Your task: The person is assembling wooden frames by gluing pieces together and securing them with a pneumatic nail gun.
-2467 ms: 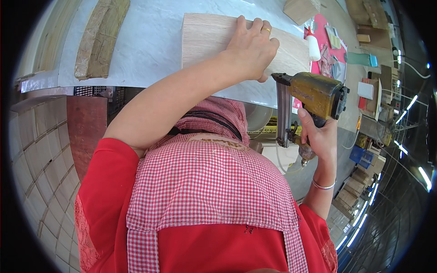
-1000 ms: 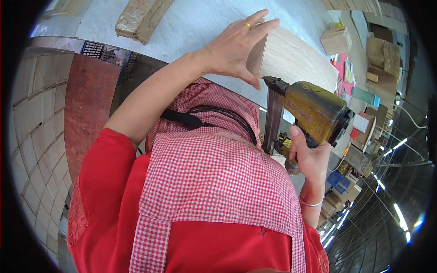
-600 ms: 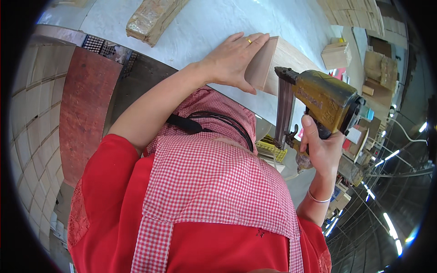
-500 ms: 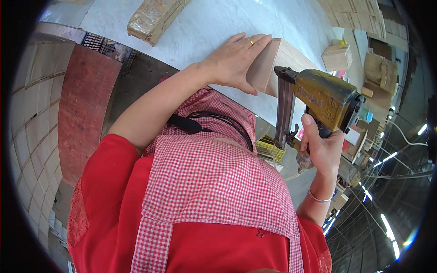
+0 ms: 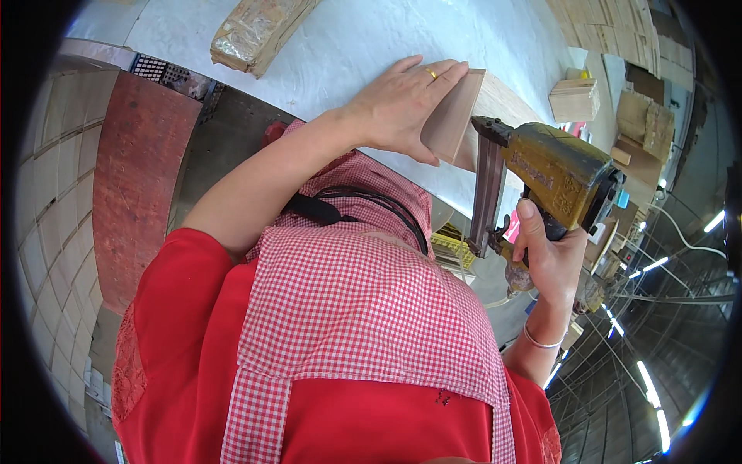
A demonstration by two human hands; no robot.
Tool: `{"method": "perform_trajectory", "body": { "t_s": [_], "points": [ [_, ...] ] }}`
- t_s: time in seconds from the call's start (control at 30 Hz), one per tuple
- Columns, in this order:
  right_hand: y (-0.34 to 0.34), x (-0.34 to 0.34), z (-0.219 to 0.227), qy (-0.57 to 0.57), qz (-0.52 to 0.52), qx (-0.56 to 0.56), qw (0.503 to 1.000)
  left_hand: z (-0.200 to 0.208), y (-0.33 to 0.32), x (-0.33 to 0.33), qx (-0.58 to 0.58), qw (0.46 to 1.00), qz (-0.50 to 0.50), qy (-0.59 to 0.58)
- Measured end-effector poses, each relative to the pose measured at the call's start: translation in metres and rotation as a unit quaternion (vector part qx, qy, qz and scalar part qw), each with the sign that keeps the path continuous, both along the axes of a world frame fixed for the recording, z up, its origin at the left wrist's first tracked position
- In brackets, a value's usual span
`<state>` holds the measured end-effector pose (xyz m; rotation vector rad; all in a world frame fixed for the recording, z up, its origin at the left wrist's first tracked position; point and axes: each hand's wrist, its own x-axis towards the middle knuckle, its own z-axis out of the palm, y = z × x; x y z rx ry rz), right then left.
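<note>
A pale wooden box rests on the white worktable, its darker end panel turned toward my left hand. My left hand spans that end: fingers at its far edge, thumb at the near edge, gripping it. A worn yellow-and-black nail gun is in my right hand, fingers wrapped round its handle. Its dark nose is at the near right side of the box; whether it touches the wood I cannot tell. The long magazine points down toward my body.
A long bundle wrapped in brown paper and clear tape lies at the far left of the worktable. At the right stand a small wooden block and stacked boards. A reddish panel is left of me; a yellow crate is below the table.
The view has shifted slightly. The box, my left hand and the nail gun appear a little further right; both grips stay the same.
</note>
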<state>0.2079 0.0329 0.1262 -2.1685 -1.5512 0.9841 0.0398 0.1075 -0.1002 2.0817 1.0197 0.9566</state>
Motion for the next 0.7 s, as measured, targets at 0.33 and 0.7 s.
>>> {"method": "perform_trajectory", "body": {
  "t_s": [0.33, 0.7],
  "points": [
    [0.002, 0.0, 0.002, -0.001, -0.006, -0.019, 1.0, 0.001, -0.002, 0.001, -0.004, 1.0, -0.001, 0.002],
    [-0.016, 0.028, 0.008, 0.037, -0.041, 0.089, 0.994, 0.006, 0.005, -0.002, -0.007, 1.0, -0.01, -0.02]
  ]
}}
